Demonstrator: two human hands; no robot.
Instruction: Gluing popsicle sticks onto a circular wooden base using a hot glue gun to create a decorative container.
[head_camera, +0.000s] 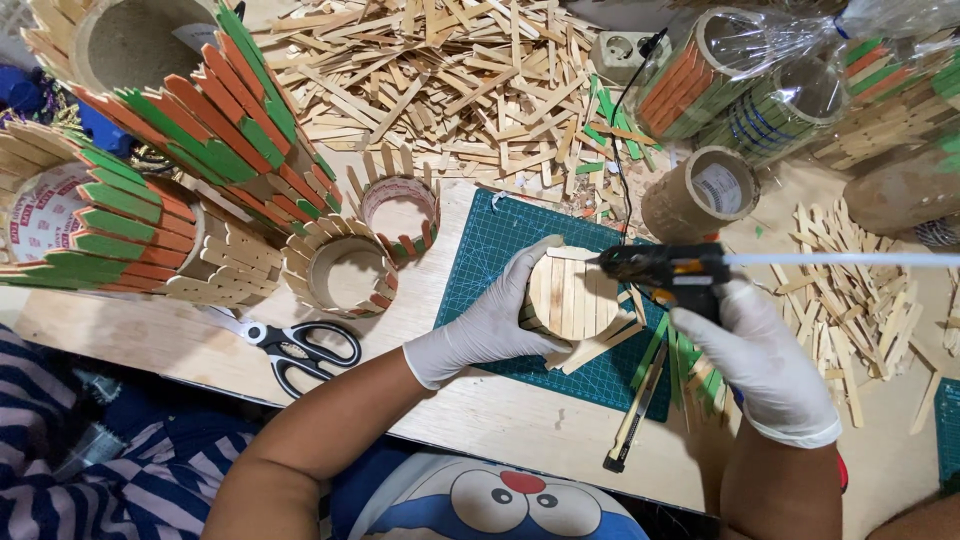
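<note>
While a heap of loose wooden craft sticks (440, 80) is lying across the far side of the wooden table (480, 410), finished stick-covered tubes in orange and green (190, 110) are crowding the left, and two short stick-ringed rolls (345, 270) are standing just beside the green cutting mat (490, 250). Black-handled scissors (295, 350) are resting near the table's front edge, a utility knife (630, 420) is lying by the mat's right corner, and a bare cardboard tube (700, 195) is standing beyond the mat. The left hand (490, 320), in a white glove, is curling around a cardboard tube partly clad in plain sticks (570, 295), which is lying on the mat, fingers clamped over its left side with the thumb beneath. The right hand (765, 365), also gloved, is gripping a black hot glue gun (665, 270) with its fingers closed round the handle, the nozzle pointing left and touching the tube's upper edge. A white glue stick (850, 259) is jutting rightward from the gun's back.
</note>
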